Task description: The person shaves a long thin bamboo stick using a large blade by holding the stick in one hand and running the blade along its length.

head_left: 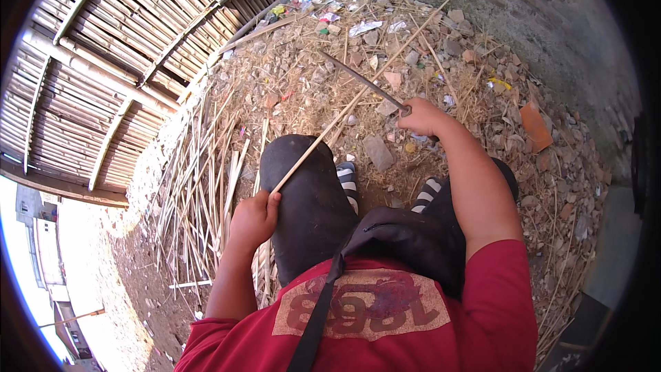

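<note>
My left hand (252, 220) is closed around the near end of a long pale bamboo strip (313, 148). The strip passes over my left knee and slants away to the far right. In my right hand (421, 118) is the end of a long, thin, dark blade-like tool (379, 89), which points to the far left. Tool and strip cross in front of my knees; whether they touch I cannot tell. Beside my left leg, many split bamboo strips (196, 196) lie in a loose pile on the ground.
A bamboo slat wall (103, 48) stands at the left, a brick wall (551, 34) at the right. Rubble and dry straw cover the ground, with plastic litter (365, 27) at the far end. A broken orange tile (536, 127) lies to the right. My sandalled feet (348, 186) are between.
</note>
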### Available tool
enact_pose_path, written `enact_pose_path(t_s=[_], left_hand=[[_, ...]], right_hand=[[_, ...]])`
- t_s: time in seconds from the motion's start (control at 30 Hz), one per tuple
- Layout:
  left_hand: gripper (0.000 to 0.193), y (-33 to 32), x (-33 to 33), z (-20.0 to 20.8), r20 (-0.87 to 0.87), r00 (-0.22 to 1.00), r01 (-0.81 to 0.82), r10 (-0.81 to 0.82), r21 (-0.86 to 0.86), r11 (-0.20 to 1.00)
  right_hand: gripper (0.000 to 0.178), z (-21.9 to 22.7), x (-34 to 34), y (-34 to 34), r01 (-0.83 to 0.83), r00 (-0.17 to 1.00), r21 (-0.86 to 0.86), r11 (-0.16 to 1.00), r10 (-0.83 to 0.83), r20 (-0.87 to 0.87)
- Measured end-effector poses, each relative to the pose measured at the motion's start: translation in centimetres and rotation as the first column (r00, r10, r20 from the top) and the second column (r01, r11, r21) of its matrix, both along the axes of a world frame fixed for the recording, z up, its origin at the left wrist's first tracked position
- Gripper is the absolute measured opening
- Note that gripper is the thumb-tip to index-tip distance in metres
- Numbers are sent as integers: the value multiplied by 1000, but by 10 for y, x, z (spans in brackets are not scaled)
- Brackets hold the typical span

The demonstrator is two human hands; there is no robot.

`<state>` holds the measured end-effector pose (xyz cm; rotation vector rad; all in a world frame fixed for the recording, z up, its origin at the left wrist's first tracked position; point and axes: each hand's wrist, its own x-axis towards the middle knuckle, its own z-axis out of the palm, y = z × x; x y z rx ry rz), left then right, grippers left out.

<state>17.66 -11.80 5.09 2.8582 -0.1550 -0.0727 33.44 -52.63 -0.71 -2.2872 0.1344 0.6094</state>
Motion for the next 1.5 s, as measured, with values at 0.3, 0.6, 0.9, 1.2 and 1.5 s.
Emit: enact_pose_path(t_s=[0.3,0.6,0.9,1.2,1.5], left_hand=[[41,-9,-2,8,9,1000,-20,20,99,995],[41,-12,-2,13,-8,999,-36,37,118,992],[43,2,5,6,-36,999,-12,14,39,999],[42,7,10,4,-54,998,46,-45,21,999],[41,2,9,4,-55,998,28,-26,31,999]], right_hand=[[44,37,-29,52,-447,832,-377,811,532,158],[45,8,-12,11,-196,949,-286,938,255,184],[58,-6,-5,10,-172,985,36,984,172,11],[64,28,-22,29,-434,885,-92,896,443,145],[64,-6,-9,15,-322,924,-108,940,337,180]])
